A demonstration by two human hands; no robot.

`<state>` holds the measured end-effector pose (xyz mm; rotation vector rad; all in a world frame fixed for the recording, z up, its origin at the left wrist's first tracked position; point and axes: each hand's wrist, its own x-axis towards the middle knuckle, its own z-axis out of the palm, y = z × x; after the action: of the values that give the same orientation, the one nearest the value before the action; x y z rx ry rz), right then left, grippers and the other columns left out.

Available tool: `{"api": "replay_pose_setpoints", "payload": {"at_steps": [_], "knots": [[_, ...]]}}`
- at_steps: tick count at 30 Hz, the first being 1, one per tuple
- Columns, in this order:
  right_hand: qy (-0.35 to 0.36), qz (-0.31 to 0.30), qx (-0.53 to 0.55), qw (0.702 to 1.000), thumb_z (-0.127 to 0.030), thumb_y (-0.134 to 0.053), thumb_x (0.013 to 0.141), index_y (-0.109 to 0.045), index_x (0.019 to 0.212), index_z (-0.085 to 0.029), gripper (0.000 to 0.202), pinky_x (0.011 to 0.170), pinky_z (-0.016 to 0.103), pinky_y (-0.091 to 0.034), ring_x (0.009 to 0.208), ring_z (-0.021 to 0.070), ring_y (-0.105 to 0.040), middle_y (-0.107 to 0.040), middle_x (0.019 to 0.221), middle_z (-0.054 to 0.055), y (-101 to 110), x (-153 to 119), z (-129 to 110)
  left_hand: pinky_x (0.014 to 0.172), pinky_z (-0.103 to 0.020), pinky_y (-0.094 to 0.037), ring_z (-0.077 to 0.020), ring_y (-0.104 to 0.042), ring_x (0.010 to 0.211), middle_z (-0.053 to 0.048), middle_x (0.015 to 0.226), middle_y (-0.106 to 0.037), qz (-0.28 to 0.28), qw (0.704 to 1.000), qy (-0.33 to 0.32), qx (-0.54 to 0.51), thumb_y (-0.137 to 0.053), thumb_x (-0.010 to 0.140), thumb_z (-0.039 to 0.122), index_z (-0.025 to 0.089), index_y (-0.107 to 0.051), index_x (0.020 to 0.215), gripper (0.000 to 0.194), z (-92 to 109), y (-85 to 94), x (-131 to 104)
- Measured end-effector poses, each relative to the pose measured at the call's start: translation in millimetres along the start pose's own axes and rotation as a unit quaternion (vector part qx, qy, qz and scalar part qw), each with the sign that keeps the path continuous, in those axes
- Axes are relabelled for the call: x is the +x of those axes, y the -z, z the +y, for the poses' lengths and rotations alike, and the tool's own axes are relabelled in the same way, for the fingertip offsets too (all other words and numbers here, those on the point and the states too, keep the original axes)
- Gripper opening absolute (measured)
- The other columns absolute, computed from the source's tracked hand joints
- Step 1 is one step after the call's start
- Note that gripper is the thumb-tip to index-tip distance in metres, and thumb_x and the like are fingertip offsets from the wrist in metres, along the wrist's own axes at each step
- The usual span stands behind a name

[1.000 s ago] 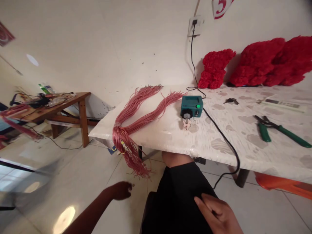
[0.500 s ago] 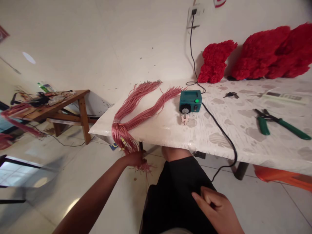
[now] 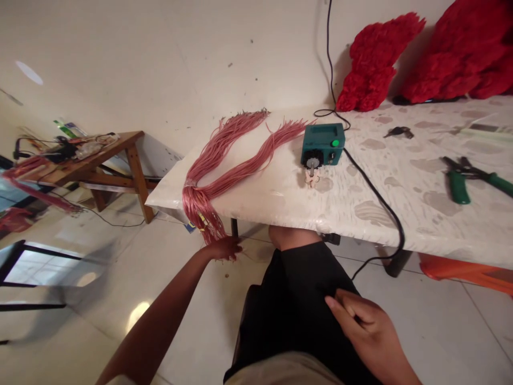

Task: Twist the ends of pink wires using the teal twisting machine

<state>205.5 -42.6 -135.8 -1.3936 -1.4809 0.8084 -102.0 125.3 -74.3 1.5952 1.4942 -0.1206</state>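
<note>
A tied bundle of pink cords point(image 3: 244, 179) lies at the left end of the table, its looped end hanging over the front edge. My left hand point(image 3: 224, 248) is closed at the lower end of the hanging cords, beyond the table's edge. My right hand point(image 3: 358, 315) is curled above my right thigh, thumb against the forefinger; whatever may lie between them is too small to make out. A teal machine point(image 3: 324, 143) with a green button and a small pale fitting on its front stands on the table, right of the cords.
Green-handled pliers point(image 3: 459, 186), keys point(image 3: 399, 132) and red fluffy bundles point(image 3: 371, 64) are on the patterned table point(image 3: 360, 214). A black cable point(image 3: 377, 192) runs over its front edge. A wooden table point(image 3: 138, 176) holding clutter stands at the left.
The camera view has shifted, so the table appears higher and the power socket is out of view. Fewer loose cord ends show below my left hand. My right hand stays curled.
</note>
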Motion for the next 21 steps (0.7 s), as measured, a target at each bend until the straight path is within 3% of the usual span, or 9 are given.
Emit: {"api": "replay_pose_setpoints", "payload": {"at_steps": [3, 5, 7, 9, 11, 13, 17, 21], "knots": [[0.011, 0.0, -0.007, 1.0, -0.036, -0.057, 0.096, -0.016, 0.068, -0.022, 0.052, 0.046, 0.022, -0.028, 0.051, 0.0093, -0.029, -0.025, 0.06, -0.005, -2.6, 1.3, 2.6, 0.073, -0.032, -0.059, -0.0165, -0.069, 0.078, -0.004, 0.093, -0.072, -0.037, 0.993, -0.085, 0.076, -0.067, 0.094, 0.028, 0.014, -0.068, 0.11, 0.022, 27.7, 11.3, -30.6], [0.021, -0.006, -0.007, 1.0, -0.036, -0.058, 0.095, -0.016, 0.068, -0.022, 0.053, 0.046, 0.022, -0.028, 0.051, 0.0091, -0.028, -0.025, 0.06, -0.005, -3.6, 2.2, 4.8, 0.079, -0.03, -0.055, -0.0164, -0.069, 0.082, 0.0, 0.091, -0.073, 0.034, 0.98, -0.152, 0.121, -0.062, 0.096, 0.031, 0.022, -0.069, 0.116, 0.023, 49.2, 27.8, -47.9], [0.028, -0.014, -0.002, 1.0, -0.037, -0.06, 0.094, -0.015, 0.068, -0.022, 0.055, 0.046, 0.022, -0.028, 0.05, 0.009, -0.027, -0.025, 0.058, -0.005, -3.8, 3.0, 5.7, 0.086, -0.032, -0.052, -0.0182, -0.067, 0.089, -0.002, 0.1, -0.071, 0.155, 0.954, -0.199, 0.163, -0.053, 0.1, 0.034, 0.022, -0.067, 0.118, 0.026, 69.3, 48.0, -52.3], [0.024, -0.014, -0.002, 1.0, -0.04, -0.06, 0.093, -0.015, 0.067, -0.022, 0.055, 0.046, 0.022, -0.028, 0.05, 0.0091, -0.027, -0.025, 0.058, -0.005, -2.8, 4.1, 4.4, 0.097, -0.038, -0.047, -0.0232, -0.062, 0.107, -0.008, 0.117, -0.066, 0.273, 0.913, -0.222, 0.209, -0.047, 0.101, 0.029, 0.018, -0.062, 0.124, 0.029, 84.5, 68.2, -40.8], [0.004, -0.019, -0.004, 1.0, -0.044, -0.055, 0.095, -0.016, 0.066, -0.022, 0.054, 0.046, 0.022, -0.029, 0.05, 0.0094, -0.029, -0.026, 0.059, -0.005, -0.5, 5.5, 1.3, 0.107, -0.045, -0.04, -0.0283, -0.052, 0.123, -0.013, 0.126, -0.06, 0.345, 0.873, -0.23, 0.259, -0.05, 0.097, 0.018, 0.014, -0.061, 0.125, 0.031, 93.0, 85.5, -18.3], [-0.022, -0.046, -0.001, 0.999, -0.046, -0.049, 0.098, -0.019, 0.063, -0.021, 0.053, 0.047, 0.022, -0.031, 0.05, 0.01, -0.034, -0.029, 0.059, -0.004, 2.7, 6.9, -2.2, 0.107, -0.047, -0.04, -0.0284, -0.053, 0.123, -0.012, 0.123, -0.061, 0.368, 0.846, -0.232, 0.308, -0.057, 0.093, 0.013, 0.013, -0.065, 0.116, 0.024, 95.3, 97.8, 5.8], [-0.052, -0.102, 0.03, 0.993, -0.047, -0.042, 0.102, -0.027, 0.058, -0.02, 0.054, 0.052, 0.024, -0.034, 0.051, 0.011, -0.042, -0.037, 0.058, -0.003, 5.3, 7.6, -4.6, 0.102, -0.051, -0.048, -0.027, -0.059, 0.117, -0.009, 0.122, -0.064, 0.405, 0.808, -0.214, 0.369, -0.064, 0.095, 0.026, 0.014, -0.066, 0.109, 0.019, 89.2, 107.2, 34.9], [-0.034, -0.033, 0.031, 0.998, -0.055, -0.043, 0.1, -0.019, 0.061, -0.02, 0.057, 0.052, 0.026, -0.028, 0.052, 0.0108, -0.032, -0.029, 0.059, -0.004, -5.0, 5.8, 1.3, 0.1, -0.051, -0.051, -0.0263, -0.061, 0.114, -0.01, 0.122, -0.064, 0.44, 0.789, -0.199, 0.379, -0.063, 0.097, 0.03, 0.014, -0.065, 0.114, 0.024, 85.4, 104.5, 42.3]]}}
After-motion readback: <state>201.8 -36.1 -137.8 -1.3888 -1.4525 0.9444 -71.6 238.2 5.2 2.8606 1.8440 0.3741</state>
